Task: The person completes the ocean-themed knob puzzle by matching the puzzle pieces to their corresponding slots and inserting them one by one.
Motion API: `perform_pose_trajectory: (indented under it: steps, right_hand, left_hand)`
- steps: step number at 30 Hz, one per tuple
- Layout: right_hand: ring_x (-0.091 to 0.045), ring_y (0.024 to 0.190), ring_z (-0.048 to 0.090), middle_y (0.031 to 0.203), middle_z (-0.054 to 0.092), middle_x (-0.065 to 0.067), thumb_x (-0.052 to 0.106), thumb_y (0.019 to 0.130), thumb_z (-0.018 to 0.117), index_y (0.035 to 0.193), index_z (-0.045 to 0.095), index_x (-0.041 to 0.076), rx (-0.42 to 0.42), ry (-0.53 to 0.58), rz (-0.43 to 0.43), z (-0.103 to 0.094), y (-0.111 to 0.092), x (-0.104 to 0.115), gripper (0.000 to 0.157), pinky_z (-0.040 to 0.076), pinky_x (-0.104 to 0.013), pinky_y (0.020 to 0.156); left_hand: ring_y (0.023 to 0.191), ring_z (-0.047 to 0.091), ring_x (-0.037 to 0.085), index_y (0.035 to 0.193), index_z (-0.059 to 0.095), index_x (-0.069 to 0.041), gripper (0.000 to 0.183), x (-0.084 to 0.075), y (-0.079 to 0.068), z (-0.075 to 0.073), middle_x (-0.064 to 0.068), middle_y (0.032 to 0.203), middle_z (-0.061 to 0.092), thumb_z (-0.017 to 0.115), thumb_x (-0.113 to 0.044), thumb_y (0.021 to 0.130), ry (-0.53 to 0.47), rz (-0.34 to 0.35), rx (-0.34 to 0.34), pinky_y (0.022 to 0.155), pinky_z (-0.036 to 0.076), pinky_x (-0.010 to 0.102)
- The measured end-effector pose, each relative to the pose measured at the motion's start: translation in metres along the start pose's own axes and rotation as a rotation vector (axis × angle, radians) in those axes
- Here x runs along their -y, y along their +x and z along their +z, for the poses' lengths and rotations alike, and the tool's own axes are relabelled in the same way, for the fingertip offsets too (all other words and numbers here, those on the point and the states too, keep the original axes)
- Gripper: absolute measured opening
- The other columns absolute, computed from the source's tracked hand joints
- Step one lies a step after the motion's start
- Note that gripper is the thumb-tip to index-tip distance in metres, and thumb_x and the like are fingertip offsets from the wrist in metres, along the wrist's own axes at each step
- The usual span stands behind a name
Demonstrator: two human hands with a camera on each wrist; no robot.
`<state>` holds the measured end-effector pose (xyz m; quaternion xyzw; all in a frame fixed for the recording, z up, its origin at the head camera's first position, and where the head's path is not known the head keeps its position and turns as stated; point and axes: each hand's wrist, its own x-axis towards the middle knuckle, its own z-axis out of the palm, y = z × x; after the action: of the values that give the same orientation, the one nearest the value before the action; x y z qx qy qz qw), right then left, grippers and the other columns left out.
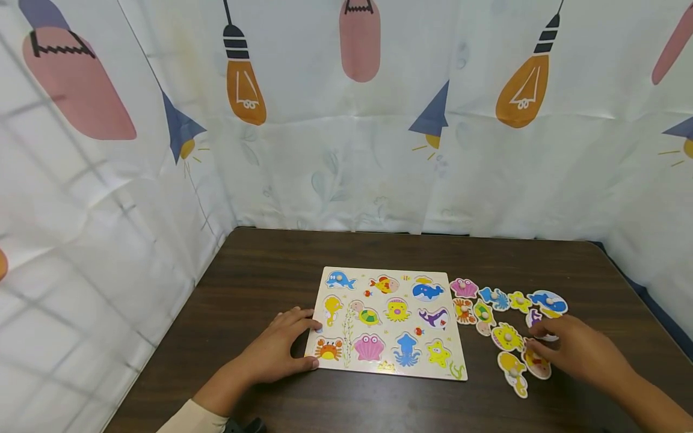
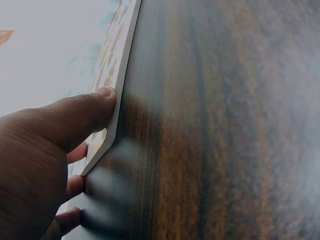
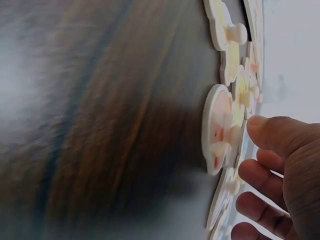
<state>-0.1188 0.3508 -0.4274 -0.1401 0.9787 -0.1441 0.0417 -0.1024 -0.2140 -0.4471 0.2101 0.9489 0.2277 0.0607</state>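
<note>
the left hand (image 1: 277, 347) spreads its fingers along the left edge of the puzzle board (image 1: 390, 337), thumb at the near left corner; the board lies flat on the dark table (image 1: 260, 270). right of it, knobbed pieces (image 1: 507, 338) lie clustered. the right hand (image 1: 582, 352), thumb and fingers apart, is beside the purple piece (image 1: 533, 317).

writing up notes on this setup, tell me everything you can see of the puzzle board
The puzzle board is a thin, pale rectangle that looks wooden, its corners rounded. Its top bears bright sea creatures, including a crab, turtle and squid; a small knob shows on the blue dolphin. It lies flat on the dark table. The left hand touches its left edge and near corner; loose pieces lie by its right edge.
</note>
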Motion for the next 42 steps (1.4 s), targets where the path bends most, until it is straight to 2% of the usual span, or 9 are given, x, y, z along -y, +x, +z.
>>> perform_pose_trajectory:
  steps: [7, 12, 17, 23, 27, 33, 37, 42]
  right_hand:
    - [-0.011, 0.074, 0.053, 0.087, 0.066, 0.010, 0.043, 0.085, 0.082, 0.090, 0.071, 0.025, 0.044, -0.009, 0.069, 0.001, -0.007, -0.004, 0.021, 0.045, -0.035, 0.057]
    - [-0.007, 0.071, 0.051, 0.083, 0.062, 0.012, 0.049, 0.086, 0.079, 0.090, 0.070, 0.026, 0.045, -0.009, 0.069, 0.003, -0.011, -0.005, 0.026, 0.045, -0.034, 0.057]
    - [-0.003, 0.064, 0.046, 0.074, 0.054, 0.014, 0.046, 0.086, 0.080, 0.085, 0.065, 0.026, 0.060, 0.008, 0.055, 0.008, -0.012, -0.003, 0.025, 0.040, -0.029, 0.055]
    - [-0.004, 0.063, 0.045, 0.073, 0.054, 0.013, 0.039, 0.087, 0.080, 0.084, 0.066, 0.025, 0.071, 0.010, 0.059, 0.008, -0.011, -0.001, 0.020, 0.039, -0.029, 0.055]
    - [-0.007, 0.065, 0.046, 0.073, 0.055, 0.013, 0.037, 0.085, 0.083, 0.084, 0.068, 0.027, 0.038, -0.024, 0.056, 0.005, -0.010, -0.001, 0.018, 0.040, -0.031, 0.055]
    - [-0.013, 0.079, 0.056, 0.088, 0.064, 0.009, 0.033, 0.083, 0.085, 0.087, 0.073, 0.029, -0.032, -0.049, 0.067, -0.004, -0.009, 0.001, 0.013, 0.048, -0.038, 0.058]
    - [-0.013, 0.080, 0.057, 0.092, 0.066, 0.007, 0.028, 0.083, 0.085, 0.090, 0.075, 0.028, -0.080, -0.053, 0.028, -0.005, -0.007, 0.004, 0.012, 0.047, -0.036, 0.057]
    - [-0.012, 0.080, 0.056, 0.090, 0.068, 0.009, 0.026, 0.083, 0.085, 0.089, 0.077, 0.025, -0.106, -0.060, -0.023, -0.005, 0.003, 0.009, 0.010, 0.047, -0.035, 0.057]
  left_hand:
    - [0.147, 0.032, 0.042, 0.134, 0.062, -0.021, 0.062, -0.001, -0.001, -0.001, 0.010, 0.153, 0.047, 0.082, -0.050, 0.083, -0.006, 0.002, 0.001, 0.119, 0.019, 0.065]
    - [0.147, 0.032, 0.043, 0.133, 0.062, -0.021, 0.061, -0.002, -0.001, -0.001, 0.010, 0.152, 0.047, 0.082, -0.048, 0.083, -0.006, 0.010, -0.005, 0.119, 0.019, 0.065]
    - [0.147, 0.033, 0.043, 0.133, 0.062, -0.021, 0.061, -0.001, -0.001, -0.001, 0.010, 0.152, 0.047, 0.082, -0.048, 0.082, -0.002, 0.011, -0.006, 0.119, 0.020, 0.064]
    - [0.147, 0.033, 0.042, 0.133, 0.062, -0.021, 0.062, -0.001, 0.000, -0.001, 0.009, 0.152, 0.047, 0.082, -0.050, 0.082, -0.001, 0.007, -0.004, 0.119, 0.020, 0.064]
    - [0.147, 0.032, 0.042, 0.134, 0.061, -0.021, 0.062, -0.001, -0.001, -0.001, 0.009, 0.153, 0.047, 0.082, -0.050, 0.082, -0.007, 0.007, -0.002, 0.119, 0.019, 0.064]
    - [0.147, 0.032, 0.042, 0.135, 0.061, -0.021, 0.063, 0.000, 0.000, -0.001, 0.010, 0.153, 0.047, 0.082, -0.051, 0.083, -0.006, 0.011, -0.001, 0.119, 0.019, 0.064]
    - [0.147, 0.032, 0.042, 0.135, 0.061, -0.021, 0.064, 0.001, 0.000, 0.000, 0.010, 0.153, 0.047, 0.082, -0.051, 0.083, -0.006, 0.013, -0.003, 0.119, 0.019, 0.064]
    - [0.147, 0.032, 0.042, 0.135, 0.061, -0.022, 0.063, 0.001, -0.001, 0.000, 0.009, 0.153, 0.046, 0.082, -0.051, 0.083, -0.013, 0.011, -0.006, 0.119, 0.018, 0.065]
